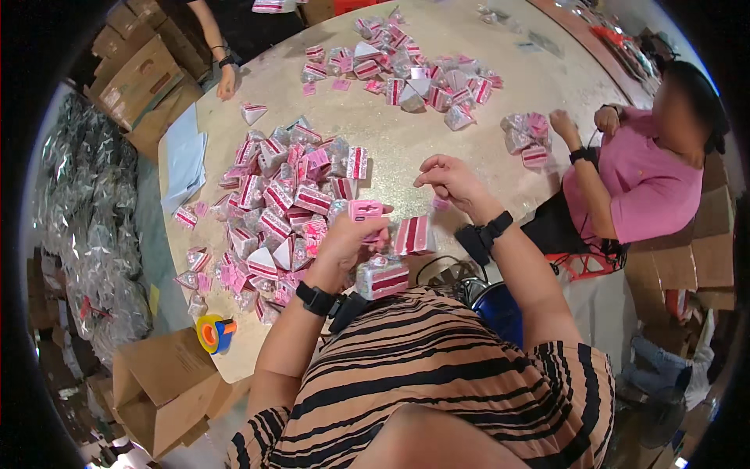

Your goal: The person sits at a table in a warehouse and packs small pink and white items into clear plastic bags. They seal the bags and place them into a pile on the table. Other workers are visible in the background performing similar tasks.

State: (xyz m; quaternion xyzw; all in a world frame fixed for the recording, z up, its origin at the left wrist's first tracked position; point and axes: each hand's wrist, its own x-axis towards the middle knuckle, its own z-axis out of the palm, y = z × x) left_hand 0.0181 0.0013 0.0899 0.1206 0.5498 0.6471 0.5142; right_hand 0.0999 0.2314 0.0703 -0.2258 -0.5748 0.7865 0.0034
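My left hand (348, 241) is closed on a pink card tag (366, 209) with a cut-out hole, at the right side of a big pile. That pile is made of bagged toy cake slices (275, 223), white with dark red layers, many with pink cards. Just right of my left hand is a pink-topped cake slice (414, 234); a bagged cake slice (383, 277) is close to my body at the table's near edge. My right hand (457, 186) hovers over the table with fingers apart and bent, and nothing shows in it.
A second pile of bagged slices (437, 82) covers the far table. At right a seated person in pink (633, 172) has a few bagged pieces (527, 141). Another person's hand (226, 82) rests at the far left edge. Tape roll (215, 334), papers (185, 156) and an open carton (168, 383) are left.
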